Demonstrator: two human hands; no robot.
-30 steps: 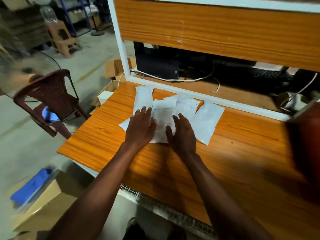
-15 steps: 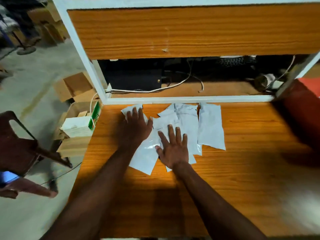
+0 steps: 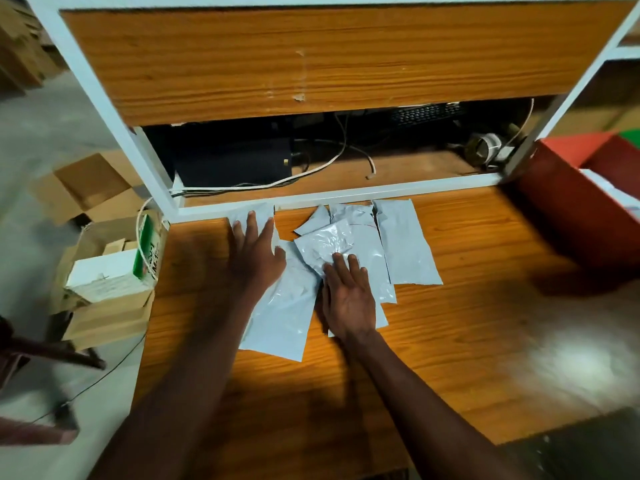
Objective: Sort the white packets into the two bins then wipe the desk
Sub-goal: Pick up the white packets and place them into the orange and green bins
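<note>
Several white packets [image 3: 405,244] lie overlapping on the wooden desk [image 3: 467,341], just in front of the white frame rail. My left hand [image 3: 256,258] rests flat, fingers spread, on the leftmost long packet [image 3: 280,320]. My right hand [image 3: 348,296] lies flat on the middle of the pile, fingertips on a crinkled packet [image 3: 322,244]. Neither hand grips anything. A red bin [image 3: 571,202] stands at the desk's right edge with something white inside.
A white metal frame [image 3: 332,199] and an orange board [image 3: 311,60] close off the back. Behind the rail sit a black box [image 3: 235,157], cables and a tape roll [image 3: 485,147]. Cardboard boxes [image 3: 104,271] stand on the floor to the left.
The view has swung right and down over the desk. Both hands stay flat on the packets, and the pile sits slightly more spread out than before.
</note>
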